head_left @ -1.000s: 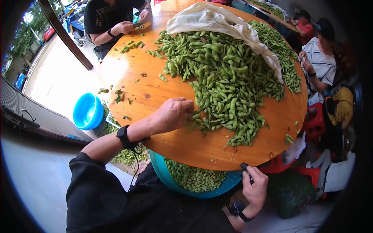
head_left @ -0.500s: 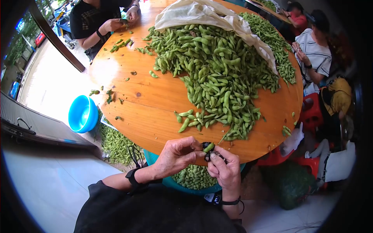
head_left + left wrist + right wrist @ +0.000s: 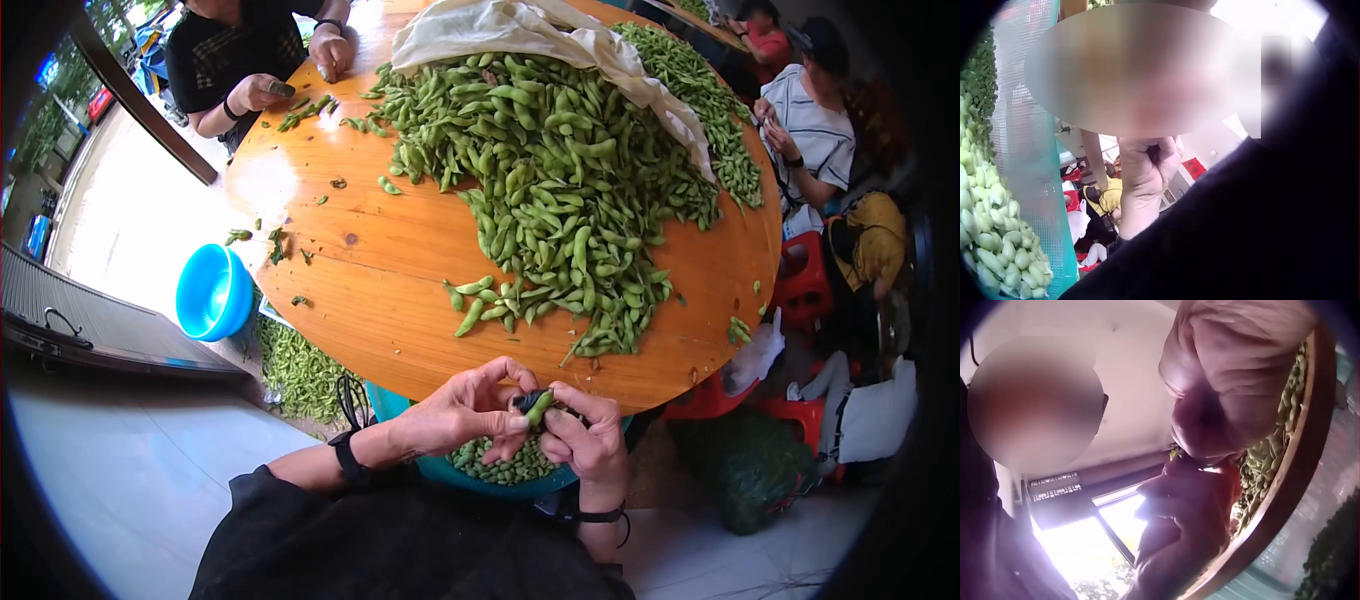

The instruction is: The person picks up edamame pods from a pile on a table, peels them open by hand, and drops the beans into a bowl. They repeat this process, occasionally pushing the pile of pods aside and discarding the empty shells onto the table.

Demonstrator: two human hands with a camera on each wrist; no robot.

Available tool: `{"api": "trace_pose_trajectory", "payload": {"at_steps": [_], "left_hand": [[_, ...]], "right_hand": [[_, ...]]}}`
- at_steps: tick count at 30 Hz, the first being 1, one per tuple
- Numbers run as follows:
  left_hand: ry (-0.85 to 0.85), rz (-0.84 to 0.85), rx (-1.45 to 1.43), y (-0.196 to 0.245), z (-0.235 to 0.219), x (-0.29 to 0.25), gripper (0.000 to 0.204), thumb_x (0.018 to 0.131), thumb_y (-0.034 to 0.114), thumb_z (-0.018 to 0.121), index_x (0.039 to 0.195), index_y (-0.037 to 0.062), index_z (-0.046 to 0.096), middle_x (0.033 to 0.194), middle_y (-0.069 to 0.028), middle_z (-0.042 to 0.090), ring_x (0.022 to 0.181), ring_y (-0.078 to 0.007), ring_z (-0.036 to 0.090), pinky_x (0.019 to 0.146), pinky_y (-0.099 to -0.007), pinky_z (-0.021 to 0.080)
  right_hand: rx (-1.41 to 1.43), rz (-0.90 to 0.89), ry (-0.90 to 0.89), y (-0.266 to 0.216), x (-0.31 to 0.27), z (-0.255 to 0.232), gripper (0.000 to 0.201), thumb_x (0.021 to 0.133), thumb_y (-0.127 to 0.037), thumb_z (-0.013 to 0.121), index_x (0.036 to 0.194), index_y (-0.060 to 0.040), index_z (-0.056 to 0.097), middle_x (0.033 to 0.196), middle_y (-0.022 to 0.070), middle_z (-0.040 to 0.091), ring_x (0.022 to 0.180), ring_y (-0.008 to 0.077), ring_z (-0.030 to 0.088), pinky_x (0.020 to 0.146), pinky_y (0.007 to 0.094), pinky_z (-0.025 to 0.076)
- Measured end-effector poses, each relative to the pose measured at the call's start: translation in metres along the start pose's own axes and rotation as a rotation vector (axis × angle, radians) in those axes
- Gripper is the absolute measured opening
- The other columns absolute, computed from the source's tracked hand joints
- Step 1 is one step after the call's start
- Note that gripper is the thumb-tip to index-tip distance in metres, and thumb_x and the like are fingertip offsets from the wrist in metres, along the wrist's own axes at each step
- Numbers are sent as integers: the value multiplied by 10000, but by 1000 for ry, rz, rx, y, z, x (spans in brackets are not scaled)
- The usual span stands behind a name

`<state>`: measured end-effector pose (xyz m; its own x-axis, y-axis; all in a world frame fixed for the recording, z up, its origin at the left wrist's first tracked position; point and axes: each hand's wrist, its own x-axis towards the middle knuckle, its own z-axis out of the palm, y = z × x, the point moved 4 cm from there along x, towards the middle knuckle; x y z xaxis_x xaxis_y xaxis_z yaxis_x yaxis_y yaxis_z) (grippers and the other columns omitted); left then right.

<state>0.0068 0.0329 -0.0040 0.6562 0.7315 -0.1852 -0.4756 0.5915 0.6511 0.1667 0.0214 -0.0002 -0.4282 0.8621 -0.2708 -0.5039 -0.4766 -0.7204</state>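
Observation:
My left hand (image 3: 468, 410) and right hand (image 3: 588, 432) meet in front of the table edge in the head view. Between them is one green edamame pod (image 3: 540, 408), pinched by the thumb and fingers of both hands. A small dark piece (image 3: 526, 400) lies against the pod, partly hidden by fingers. Below the hands, a teal basin (image 3: 384, 402) contains shelled green beans (image 3: 500, 464); the left wrist view shows these beans (image 3: 1004, 250) close up. On the wooden table (image 3: 390, 270) spreads a large heap of edamame pods (image 3: 560, 200).
A pale cloth (image 3: 540, 35) covers the heap's far side. Two people sit around the table, one at the far left and one at the right. An empty blue basin (image 3: 214, 292) stands left, near pods on the floor (image 3: 305, 375). Red stools (image 3: 800, 285) are at the right.
My left hand has come back from the heap toward me with a pod and joined the right hand, which moved left and up. Over the last half second, both hands shifted slightly around the pod.

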Motion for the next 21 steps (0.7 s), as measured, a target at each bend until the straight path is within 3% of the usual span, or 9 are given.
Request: {"api": "trace_pose_trajectory", "payload": {"at_steps": [1, 3, 4, 6, 7, 9, 12, 15, 21], "left_hand": [[1, -4, 0, 3, 1, 0, 286, 932, 99, 663, 1140, 27, 480, 785, -87, 617, 590, -157, 592, 485, -256, 448], [160, 83, 983, 21, 3, -3, 390, 897, 157, 718, 1187, 15, 500, 879, -84, 606, 651, -151, 606, 515, -266, 472], [237, 266, 1047, 27, 10, -4, 314, 888, 175, 729, 1109, 6, 584, 890, -73, 596, 696, -122, 605, 573, -249, 487], [270, 368, 1025, 24, 8, -2, 273, 885, 166, 732, 1070, 7, 608, 887, -67, 591, 723, -111, 600, 583, -241, 482], [301, 471, 1001, 26, 7, -2, 233, 881, 156, 734, 1031, 9, 632, 884, -61, 587, 750, -100, 596, 593, -234, 476], [285, 398, 958, 25, 2, -3, 149, 880, 130, 733, 945, 19, 657, 879, -38, 578, 821, -86, 583, 673, -227, 479], [65, 16, 241, 9, -15, 4, 109, 920, 142, 694, 885, 47, 654, 870, 48, 601, 777, -60, 569, 714, -216, 465], [-2, -28, 34, -3, -16, 5, 98, 933, 145, 678, 911, 52, 658, 852, 51, 604, 771, -40, 553, 685, -196, 444], [209, 65, 465, 3, -5, 0, 190, 871, 162, 755, 862, 37, 612, 830, -2, 595, 751, -111, 580, 632, -282, 454]], "right_hand": [[-275, -81, 36, -6, 0, 4, 182, 930, 25, 560, 1095, 33, 637, 794, 58, 578, 547, 102, 504, 465, 245, 371], [-550, -162, 71, -9, 1, 9, 151, 910, 16, 586, 1048, 37, 645, 792, 76, 594, 549, 142, 545, 483, 275, 409], [-808, -271, 85, -11, 1, 12, 141, 881, 14, 601, 1012, 42, 642, 794, 102, 595, 588, 201, 580, 529, 306, 440], [-1095, -390, 117, -16, 0, 21, 165, 807, 17, 621, 968, 46, 641, 810, 172, 584, 724, 346, 627, 642, 376, 487], [-1094, -388, 119, -15, 0, 20, 165, 807, 17, 621, 968, 46, 641, 810, 172, 584, 724, 346, 627, 642, 376, 487], [-1121, -393, 86, -13, -2, 19, 146, 817, 32, 619, 960, 55, 636, 782, 146, 588, 650, 283, 632, 589, 345, 481], [-840, -203, -63, -9, -5, 12, 113, 838, 39, 627, 945, 75, 627, 757, 103, 581, 576, 187, 610, 530, 300, 458], [-566, -176, -153, -9, -4, 14, 48, 874, 91, 562, 901, 120, 590, 735, 62, 524, 505, 92, 516, 438, 247, 363], [-855, -270, 47, -13, -4, 12, 118, 855, 23, 635, 952, 91, 629, 730, 96, 563, 592, 158, 586, 535, 277, 446]]}}
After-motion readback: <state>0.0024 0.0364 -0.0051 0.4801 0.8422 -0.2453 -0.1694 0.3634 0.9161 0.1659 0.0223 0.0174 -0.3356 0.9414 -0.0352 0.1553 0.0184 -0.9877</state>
